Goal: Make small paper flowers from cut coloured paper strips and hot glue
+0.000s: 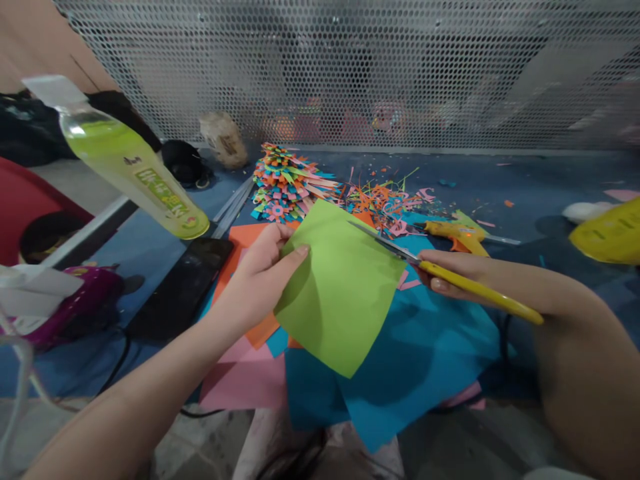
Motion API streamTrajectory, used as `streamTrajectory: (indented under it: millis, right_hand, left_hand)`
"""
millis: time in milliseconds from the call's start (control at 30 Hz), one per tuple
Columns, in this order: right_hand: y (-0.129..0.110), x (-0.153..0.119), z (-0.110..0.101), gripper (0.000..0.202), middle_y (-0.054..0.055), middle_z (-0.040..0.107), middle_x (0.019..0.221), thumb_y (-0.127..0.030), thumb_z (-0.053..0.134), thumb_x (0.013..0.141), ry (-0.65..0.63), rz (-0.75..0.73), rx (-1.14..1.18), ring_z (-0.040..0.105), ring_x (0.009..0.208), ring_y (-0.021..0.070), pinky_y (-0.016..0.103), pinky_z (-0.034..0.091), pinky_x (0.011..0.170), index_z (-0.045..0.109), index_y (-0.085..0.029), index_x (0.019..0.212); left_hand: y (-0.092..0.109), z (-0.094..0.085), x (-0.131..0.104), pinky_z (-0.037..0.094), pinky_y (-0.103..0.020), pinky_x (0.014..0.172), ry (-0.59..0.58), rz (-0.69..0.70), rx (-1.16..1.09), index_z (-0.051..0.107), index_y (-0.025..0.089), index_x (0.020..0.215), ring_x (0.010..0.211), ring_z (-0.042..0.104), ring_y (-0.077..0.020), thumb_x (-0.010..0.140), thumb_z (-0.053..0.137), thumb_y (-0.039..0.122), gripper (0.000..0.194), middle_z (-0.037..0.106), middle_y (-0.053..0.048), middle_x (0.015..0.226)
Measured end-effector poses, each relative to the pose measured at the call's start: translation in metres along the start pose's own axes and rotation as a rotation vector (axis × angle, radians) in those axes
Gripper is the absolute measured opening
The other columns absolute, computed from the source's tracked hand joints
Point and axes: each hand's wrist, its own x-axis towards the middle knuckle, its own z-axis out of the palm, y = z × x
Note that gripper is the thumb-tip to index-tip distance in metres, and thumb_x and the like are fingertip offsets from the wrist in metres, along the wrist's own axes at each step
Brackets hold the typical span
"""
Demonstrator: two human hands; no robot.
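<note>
My left hand pinches the left edge of a lime-green sheet of paper, thumb on top. In my right hand is a pair of scissors with yellow handles. Their blades lie across the upper right part of the green sheet; whether they are cutting into it I cannot tell. Beneath the sheet spread blue paper, pink paper and orange paper. Just behind it stands a cone-shaped paper tree made of many coloured strips.
A heap of paper scraps and a yellow glue gun lie beyond the sheets. To the left are a green drink bottle, a black phone and a purple pouch. A perforated metal panel borders the table's back.
</note>
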Motion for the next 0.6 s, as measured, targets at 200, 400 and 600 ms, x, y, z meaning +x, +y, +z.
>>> streamTrajectory:
  millis: [200,400,600]
  right_hand:
    - [0.011,0.001,0.000,0.044,0.005,0.055,0.095,-0.057,0.046,0.085,-0.115,0.031,0.077,0.048,0.081,0.0169,0.028,0.042,0.068,0.054,-0.018,0.105]
    - [0.001,0.002,0.001,0.043,0.005,0.054,0.090,-0.059,0.042,0.087,-0.092,0.005,0.065,0.048,0.080,0.0179,0.030,0.042,0.070,0.053,-0.018,0.098]
    - [-0.009,0.003,0.001,0.046,0.007,0.056,0.102,-0.059,0.040,0.088,-0.109,-0.005,0.104,0.051,0.092,0.0216,0.032,0.041,0.080,0.051,-0.018,0.106]
  left_hand:
    - [0.000,0.001,-0.001,0.042,-0.022,0.052,0.004,0.008,0.007,0.048,0.020,0.085,0.055,0.053,-0.0114,0.079,0.060,0.028,0.015,0.054,0.004,0.064]
    - [-0.001,0.002,0.000,0.042,-0.023,0.053,-0.022,0.005,0.005,0.049,0.019,0.086,0.055,0.052,-0.0111,0.079,0.060,0.028,0.016,0.054,0.004,0.066]
    - [-0.004,0.002,0.000,0.043,-0.023,0.055,-0.034,0.023,0.015,0.050,0.019,0.086,0.061,0.055,-0.0121,0.079,0.061,0.029,0.017,0.055,0.003,0.068]
